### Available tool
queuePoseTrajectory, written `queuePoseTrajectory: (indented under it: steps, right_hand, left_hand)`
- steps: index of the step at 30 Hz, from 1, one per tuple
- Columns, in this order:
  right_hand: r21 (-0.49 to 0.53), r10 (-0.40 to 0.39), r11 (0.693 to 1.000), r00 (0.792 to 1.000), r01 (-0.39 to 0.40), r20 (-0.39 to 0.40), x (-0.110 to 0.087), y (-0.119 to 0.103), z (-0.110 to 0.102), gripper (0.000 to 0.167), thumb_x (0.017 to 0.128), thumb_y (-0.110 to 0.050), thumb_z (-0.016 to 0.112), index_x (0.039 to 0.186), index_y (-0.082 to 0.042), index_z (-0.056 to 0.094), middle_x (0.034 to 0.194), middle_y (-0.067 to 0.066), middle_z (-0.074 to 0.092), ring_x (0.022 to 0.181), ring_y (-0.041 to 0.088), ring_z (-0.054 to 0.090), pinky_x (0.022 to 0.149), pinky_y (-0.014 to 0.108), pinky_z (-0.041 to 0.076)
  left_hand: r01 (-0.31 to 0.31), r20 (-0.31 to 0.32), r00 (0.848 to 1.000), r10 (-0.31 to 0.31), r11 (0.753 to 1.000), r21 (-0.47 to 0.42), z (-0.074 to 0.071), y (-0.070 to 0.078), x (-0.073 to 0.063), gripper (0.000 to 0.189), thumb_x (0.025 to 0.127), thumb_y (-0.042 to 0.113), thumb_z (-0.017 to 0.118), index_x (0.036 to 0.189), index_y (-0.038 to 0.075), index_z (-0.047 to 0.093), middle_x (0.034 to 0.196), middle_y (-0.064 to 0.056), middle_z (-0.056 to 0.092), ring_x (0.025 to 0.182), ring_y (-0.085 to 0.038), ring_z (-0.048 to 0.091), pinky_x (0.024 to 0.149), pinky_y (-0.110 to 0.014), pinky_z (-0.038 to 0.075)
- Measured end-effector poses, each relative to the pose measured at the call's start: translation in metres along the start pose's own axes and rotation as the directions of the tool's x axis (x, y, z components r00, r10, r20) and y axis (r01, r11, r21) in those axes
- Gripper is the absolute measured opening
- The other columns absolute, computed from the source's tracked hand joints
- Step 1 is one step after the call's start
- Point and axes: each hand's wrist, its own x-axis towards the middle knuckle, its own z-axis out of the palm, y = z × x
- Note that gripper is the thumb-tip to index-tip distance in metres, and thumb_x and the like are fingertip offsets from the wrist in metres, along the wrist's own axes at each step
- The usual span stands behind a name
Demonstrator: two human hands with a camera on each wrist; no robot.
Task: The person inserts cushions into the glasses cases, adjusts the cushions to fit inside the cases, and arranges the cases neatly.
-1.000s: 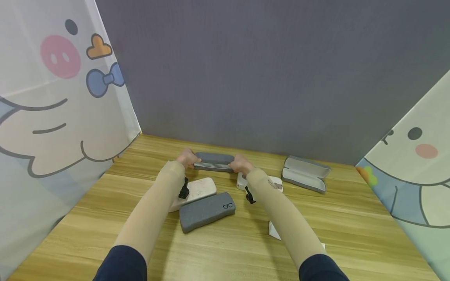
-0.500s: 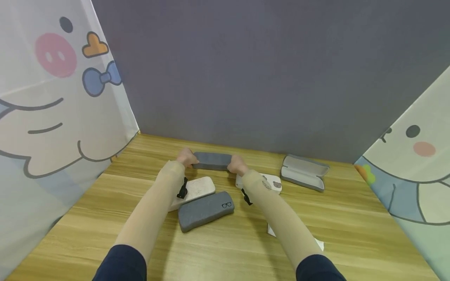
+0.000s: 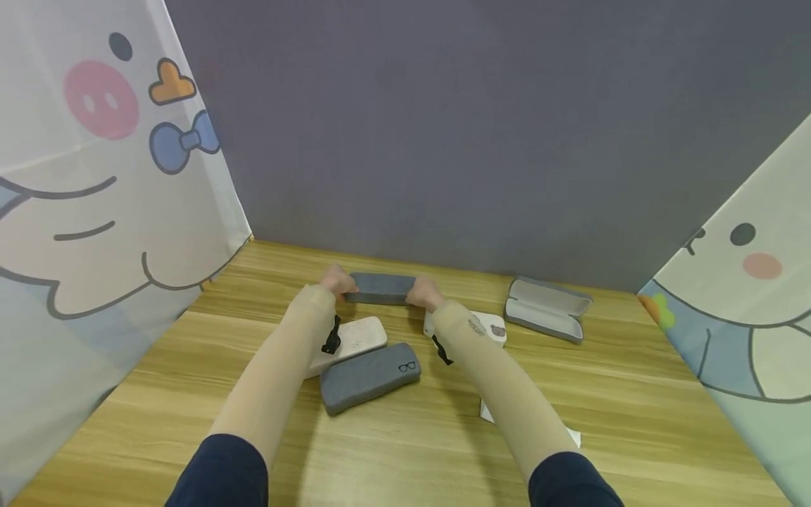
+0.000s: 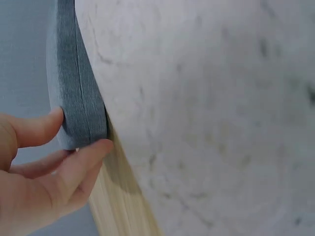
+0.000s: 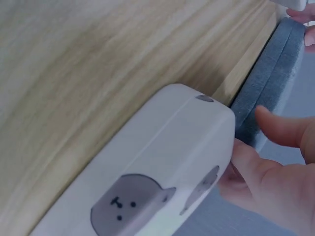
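A blue-grey glasses case (image 3: 381, 289) lies at the back of the table, its lid down and a thin seam (image 4: 78, 69) along its side. My left hand (image 3: 338, 280) grips its left end, thumb on one face and fingers at the end and underside in the left wrist view. At the other end my right hand (image 3: 426, 293) holds it the same way, thumb against the case (image 5: 268, 73) in the right wrist view. Near my right hand lies a white case with bear faces (image 5: 162, 152). A speckled white case (image 4: 197, 98) is close below my left hand.
Another grey glasses case (image 3: 370, 377), printed with spectacles, lies in front of the speckled one. To the right, a grey case (image 3: 548, 308) stands with its lid up and pale lining showing. White cloth or paper (image 3: 486, 411) is partly under the right forearm. A grey panel (image 3: 443, 141) rises behind.
One second ago the held case was partly ajar with a pale strip showing along its front; its lid has come down. The right hand has shifted slightly left.
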Motion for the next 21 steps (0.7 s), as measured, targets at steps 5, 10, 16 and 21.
queuePoseTrajectory:
  steps: [5, 10, 16, 21]
  right_hand:
    - [0.028, -0.001, 1.0, 1.0, 0.001, 0.001, -0.008, 0.0, -0.008, 0.03, 0.092, -0.011, 0.062, 0.07, -0.01, 0.042, 0.076, 0.004, 0.038, 0.062, 0.014, 0.035, 0.062, 0.029, 0.037]
    - [0.127, -0.005, 0.992, 1.0, 0.004, 0.005, -0.016, 0.002, -0.019, 0.019, 0.091, -0.009, 0.063, 0.082, -0.004, 0.047, 0.081, 0.007, 0.041, 0.056, 0.014, 0.031, 0.06, 0.029, 0.038]
    - [0.164, 0.013, 0.986, 1.0, -0.011, -0.015, -0.024, 0.007, -0.04, 0.063, 0.09, -0.011, 0.066, 0.139, 0.01, 0.033, 0.145, 0.024, 0.038, 0.128, 0.033, 0.045, 0.105, 0.041, 0.044]
    - [0.118, 0.011, 0.993, 1.0, -0.008, -0.023, -0.035, 0.013, -0.062, 0.075, 0.091, -0.017, 0.064, 0.147, 0.008, 0.02, 0.155, 0.022, 0.025, 0.143, 0.037, 0.028, 0.115, 0.045, 0.033]
  left_hand:
    - [-0.027, -0.036, 0.999, 0.027, 1.0, 0.0, 0.003, 0.005, -0.005, 0.036, 0.089, 0.006, 0.061, 0.12, -0.011, 0.053, 0.124, -0.025, 0.053, 0.088, -0.03, 0.061, 0.082, -0.04, 0.056]
    - [-0.053, -0.084, 0.995, 0.057, 0.997, 0.052, 0.007, 0.014, -0.01, 0.034, 0.088, 0.007, 0.058, 0.118, -0.008, 0.058, 0.121, -0.023, 0.057, 0.084, -0.025, 0.049, 0.071, -0.036, 0.047]
    - [-0.119, -0.116, 0.985, 0.127, 0.99, 0.072, 0.009, 0.033, -0.017, 0.047, 0.087, 0.007, 0.053, 0.131, -0.009, 0.046, 0.127, -0.025, 0.054, 0.084, -0.027, 0.045, 0.066, -0.035, 0.039]
    - [-0.142, -0.124, 0.979, 0.159, 0.981, 0.13, 0.015, 0.053, -0.026, 0.026, 0.088, 0.014, 0.056, 0.107, -0.003, 0.054, 0.109, -0.019, 0.059, 0.085, -0.027, 0.049, 0.069, -0.035, 0.044]
